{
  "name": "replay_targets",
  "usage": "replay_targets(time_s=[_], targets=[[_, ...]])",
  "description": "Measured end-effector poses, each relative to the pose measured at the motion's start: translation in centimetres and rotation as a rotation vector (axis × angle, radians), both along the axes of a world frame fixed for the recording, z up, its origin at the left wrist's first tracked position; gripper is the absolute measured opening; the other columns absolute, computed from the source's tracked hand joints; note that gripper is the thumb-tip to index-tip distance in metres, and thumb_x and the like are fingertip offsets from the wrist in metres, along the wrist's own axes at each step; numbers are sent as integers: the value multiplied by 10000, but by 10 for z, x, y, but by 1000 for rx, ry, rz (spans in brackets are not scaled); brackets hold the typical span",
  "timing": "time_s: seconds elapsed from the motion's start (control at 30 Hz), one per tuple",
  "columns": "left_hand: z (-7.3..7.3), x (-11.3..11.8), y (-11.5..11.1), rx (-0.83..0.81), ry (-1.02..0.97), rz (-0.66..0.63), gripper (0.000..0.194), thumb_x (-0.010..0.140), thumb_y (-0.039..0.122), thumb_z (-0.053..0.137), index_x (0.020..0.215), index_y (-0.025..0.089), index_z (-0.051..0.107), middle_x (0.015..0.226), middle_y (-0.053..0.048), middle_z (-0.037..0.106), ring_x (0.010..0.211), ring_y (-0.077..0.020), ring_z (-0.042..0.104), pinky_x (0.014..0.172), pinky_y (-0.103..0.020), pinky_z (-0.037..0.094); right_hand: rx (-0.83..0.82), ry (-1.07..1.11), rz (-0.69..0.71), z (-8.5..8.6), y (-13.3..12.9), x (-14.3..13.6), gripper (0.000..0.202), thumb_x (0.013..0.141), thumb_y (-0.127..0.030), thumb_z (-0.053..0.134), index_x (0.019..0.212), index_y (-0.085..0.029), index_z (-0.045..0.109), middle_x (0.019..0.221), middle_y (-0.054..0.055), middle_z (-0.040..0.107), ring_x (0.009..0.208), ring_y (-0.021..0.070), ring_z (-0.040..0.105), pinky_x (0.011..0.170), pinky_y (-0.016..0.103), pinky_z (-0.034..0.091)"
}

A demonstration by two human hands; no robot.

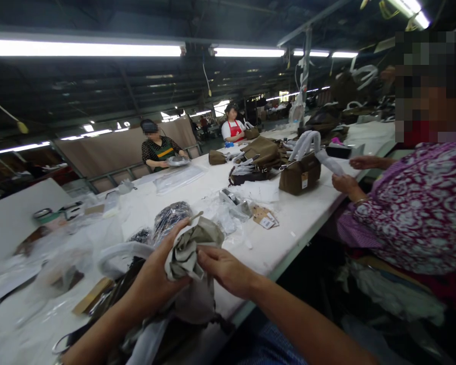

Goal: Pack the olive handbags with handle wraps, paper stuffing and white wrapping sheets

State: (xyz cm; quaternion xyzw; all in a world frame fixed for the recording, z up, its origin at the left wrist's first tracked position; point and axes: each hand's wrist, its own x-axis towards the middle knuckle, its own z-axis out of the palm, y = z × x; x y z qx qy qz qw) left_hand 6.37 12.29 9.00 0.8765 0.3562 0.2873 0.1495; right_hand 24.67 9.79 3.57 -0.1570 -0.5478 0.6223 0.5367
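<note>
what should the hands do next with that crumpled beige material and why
Probably tug the crumpled beige material gently outward with the right hand, while the left hand steadies it. Its folds are bunched up, the left hand curls around it and the right hand pinches one side, so a light pull might loosen the folds.

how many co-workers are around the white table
3: one in a patterned shirt, right; one in a dotted top, across; one in a red apron, at the far end. Others may be hidden.
</note>
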Motion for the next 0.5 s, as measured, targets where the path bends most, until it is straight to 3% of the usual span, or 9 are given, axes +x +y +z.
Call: replay_targets(time_s=[0.07, 0.17, 0.27, 0.37, 0.5], targets=[[8, -8, -1, -1, -31, 74, 755, 816, 282, 665, 1511, 215, 378, 1507, -132, 518, 1382, -326, 505, 1168, -493, 401, -21, -25, -44, -8, 3, 2, 450, 985, -539, 535, 1184, -174, 708, 1187, 77, 707, 1156, 225, 629, 1089, 406, 434], [15, -24, -1, 1, -96, 244, 683, 834, 359, 655, 1462, 190, 445, 1353, -109, 649, 1282, -331, 596, 1114, -478, 473, 41, -210, -232, -35, 7, 0, 336, 1008, -389, 483, 1151, -173, 697, 1089, 70, 726, 1020, 209, 672, 927, 352, 519], [16, -39, -4, -27, -100, 348, 640, 857, 397, 640, 1442, 210, 462, 1291, -72, 688, 1289, -331, 586, 1144, -492, 437, 433, -649, -141, -54, 7, -11, 275, 861, -187, 582, 1116, -173, 684, 1080, 67, 730, 1014, 225, 676, 907, 327, 508], [17, -49, -11, -58, -36, 290, 660, 877, 408, 631, 1481, 260, 410, 1405, -65, 620, 1337, -312, 546, 1149, -458, 435, 818, -1006, 31, -47, 7, -20, 332, 759, -239, 670, 1082, -160, 666, 1109, 93, 723, 1053, 272, 664, 945, 344, 490], [26, -60, -20, 2, 49, 125, 515, 919, 437, 569, 1420, 335, 505, 1505, -41, 539, 1387, -288, 503, 1169, -418, 405, 960, -1173, 185, -27, 7, -17, 417, 758, -429, 699, 1075, -160, 658, 1149, 110, 706, 1010, 278, 674, 770, 314, 519]])
